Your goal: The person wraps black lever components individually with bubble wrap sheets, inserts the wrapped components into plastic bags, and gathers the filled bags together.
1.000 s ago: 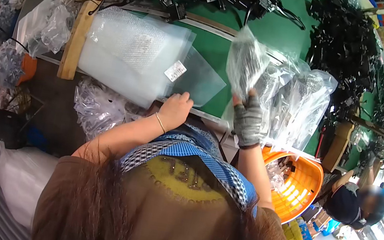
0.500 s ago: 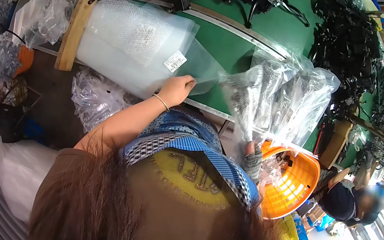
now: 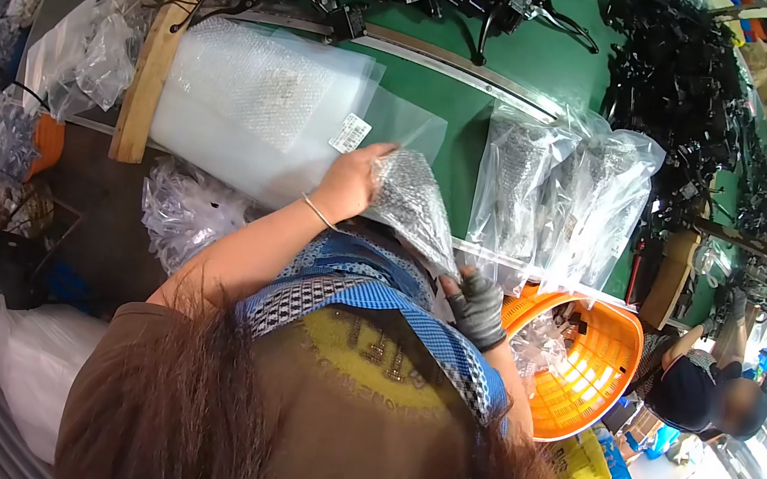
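Pouch gripped by left hand, right hand; contents unclear; orange basket holds plastic.

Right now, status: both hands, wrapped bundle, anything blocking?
Left hand at wrapped bundle, grip unclear. Gloved right hand holds bundle's near end. Filled bags lie apart; nothing visibly blocking.

The bubble-wrap parcel, silvery, see-through and crinkled, slanted between the two hands: its broad end sat against the fingers of the left hand, and it tapered to a narrow end at the fingertips of the gloved right hand. Its contents were indistinct.
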`<state>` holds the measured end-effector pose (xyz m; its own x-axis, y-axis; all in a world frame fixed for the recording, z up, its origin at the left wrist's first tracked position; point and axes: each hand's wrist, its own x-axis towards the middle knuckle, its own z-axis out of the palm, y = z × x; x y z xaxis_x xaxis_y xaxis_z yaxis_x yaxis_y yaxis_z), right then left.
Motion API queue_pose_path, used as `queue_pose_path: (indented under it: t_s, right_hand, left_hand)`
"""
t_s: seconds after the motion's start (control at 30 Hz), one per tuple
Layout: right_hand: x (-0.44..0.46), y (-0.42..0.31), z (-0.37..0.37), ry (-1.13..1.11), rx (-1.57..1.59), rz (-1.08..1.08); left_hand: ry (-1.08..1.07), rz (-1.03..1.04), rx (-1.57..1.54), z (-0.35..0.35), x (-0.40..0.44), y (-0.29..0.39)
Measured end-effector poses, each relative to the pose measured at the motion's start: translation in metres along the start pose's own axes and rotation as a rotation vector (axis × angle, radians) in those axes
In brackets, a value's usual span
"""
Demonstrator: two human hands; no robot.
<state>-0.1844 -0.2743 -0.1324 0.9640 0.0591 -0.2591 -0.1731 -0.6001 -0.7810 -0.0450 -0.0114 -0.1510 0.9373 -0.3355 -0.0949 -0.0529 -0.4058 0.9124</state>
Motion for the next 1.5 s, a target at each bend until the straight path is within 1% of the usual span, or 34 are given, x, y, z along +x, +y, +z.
queue_pose_path:
  t_s: [0.03, 0.07, 0.1, 0.13, 0.17, 0.23, 0.27, 0.3, 0.33, 0.37, 0.43, 0.47, 0.57, 0.6, 0.7, 0.73, 0.77, 0.83, 0.87, 0.9, 0.93, 1.03, 1.07, 1.1, 1.13, 1.17, 1.2, 1.27, 1.3, 1.33, 1.37, 1.4, 1.43, 1.5]
  right_hand:
    - [0.007, 0.008, 0.001, -0.060, 0.017, -0.004]
    - [0.017, -0.016, -0.006, -0.109, 0.272, 0.181]
    - [0.027, -0.033, -0.011, -0.141, 0.354, 0.356]
    - [0.032, -0.034, -0.006, -0.159, 0.552, 0.453]
    - [0.035, -0.035, 0.000, -0.178, 0.751, 0.553]
    - [0.037, -0.041, 0.013, -0.219, 1.014, 0.597]
    - [0.037, -0.044, 0.020, -0.238, 1.145, 0.619]
    - [0.036, -0.038, 0.033, -0.164, 0.887, 0.376]
    - [0.038, -0.041, 0.026, -0.192, 0.474, 0.198]
    - [0.039, -0.047, 0.017, -0.210, 0.061, 0.019]
    - [0.049, -0.068, 0.003, -0.200, -0.324, 0.002]
    - [0.056, -0.075, -0.001, -0.189, -0.516, -0.008]
    - [0.070, -0.095, -0.003, -0.097, -0.148, 0.134]
    - [0.070, -0.114, -0.012, -0.191, -0.129, 0.192]
    - [0.072, -0.129, -0.026, -0.404, -0.012, -0.020]
    - [0.076, -0.109, -0.027, -0.490, 0.498, 0.049]
    - [0.096, -0.086, -0.031, -0.673, 0.895, 0.101]
    - [0.113, -0.084, -0.001, -0.159, 0.734, 0.310]
    - [0.115, -0.075, 0.020, -0.140, 0.584, 0.176]
    - [0.115, -0.070, 0.036, -0.121, 0.433, 0.047]
    - [0.115, -0.082, 0.038, -0.085, 0.148, -0.017]
    - [0.114, -0.122, 0.023, 0.004, -0.316, 0.065]
    - [0.116, -0.098, 0.028, 0.048, -0.346, 0.012]
    - [0.118, -0.076, 0.029, -0.018, -0.401, 0.157]
    - [0.118, -0.067, 0.027, -0.100, -0.425, 0.257]
    - [0.119, -0.058, 0.025, -0.183, -0.449, 0.354]
    - [0.120, -0.037, 0.031, -0.220, -0.468, 0.384]
    - [0.115, -0.005, 0.043, -0.205, -0.368, 0.098]
    - [0.118, 0.005, 0.054, -0.269, 0.130, 0.254]
    - [0.122, 0.008, 0.063, -0.194, 0.947, 0.501]
    - [0.126, 0.010, 0.072, -0.077, 1.403, 0.717]
    - [0.124, -0.052, 0.052, 0.005, 1.380, 0.693]
    - [0.122, -0.085, 0.040, 0.087, 1.355, 0.671]
    - [0.146, -0.010, 0.072, -0.040, 0.623, 0.396]
  left_hand:
    - [0.001, 0.006, 0.034, -0.005, 0.000, 0.003]
    - [0.006, 0.010, 0.070, -0.009, 0.001, 0.004]
    - [0.016, 0.013, 0.108, -0.012, 0.002, 0.005]
    - [0.080, 0.109, 0.114, -0.014, -0.001, 0.009]
    - [0.104, 0.076, 0.147, -0.016, -0.006, 0.013]
    - [0.153, 0.015, 0.211, -0.022, -0.012, 0.023]
    - [0.198, -0.038, 0.157, -0.023, -0.010, 0.023]
    - [0.245, -0.092, 0.101, -0.023, -0.008, 0.021]
    - [0.292, -0.147, 0.044, -0.024, -0.007, 0.020]
    - [0.279, -0.140, -0.004, -0.029, -0.005, 0.022]
    - [0.247, -0.116, -0.104, -0.038, 0.002, 0.031]
    - [0.224, -0.023, -0.041, -0.035, -0.001, 0.035]
    - [0.200, 0.253, 0.189, -0.021, -0.009, 0.039]
    - [0.242, 0.248, 0.201, -0.015, -0.009, 0.033]
    - [0.202, -0.077, -0.003, -0.033, -0.004, 0.063]
    - [0.276, 0.069, -0.185, -0.031, 0.004, 0.056]
    - [0.208, 0.058, -0.230, -0.034, 0.006, 0.055]
    - [0.083, 0.039, -0.316, -0.044, 0.008, 0.057]
    - [-0.014, -0.082, -0.340, -0.048, 0.005, 0.066]
    - [-0.013, -0.077, -0.312, -0.048, 0.002, 0.073]
    - [-0.017, -0.075, -0.285, -0.046, -0.001, 0.080]
    - [0.002, -0.061, -0.299, -0.037, -0.008, 0.080]
    - [0.026, -0.038, -0.312, -0.036, -0.010, 0.076]
    - [0.051, -0.014, -0.327, -0.036, -0.011, 0.073]
    - [0.016, -0.013, -0.314, -0.040, -0.011, 0.072]
    - [0.020, -0.052, -0.350, -0.043, -0.010, 0.074]
    - [0.025, -0.095, -0.388, -0.046, -0.009, 0.079]
    - [0.023, -0.164, -0.458, -0.047, -0.010, 0.075]
    - [0.024, -0.198, -0.493, -0.048, -0.010, 0.074]
    - [0.011, -0.201, -0.501, -0.048, -0.010, 0.072]
    - [0.000, -0.204, -0.508, -0.050, -0.010, 0.072]
    - [-0.018, -0.234, -0.504, -0.052, -0.009, 0.073]
    - [-0.037, -0.265, -0.501, -0.055, -0.010, 0.077]
    - [-0.055, -0.289, -0.498, -0.055, -0.012, 0.079]
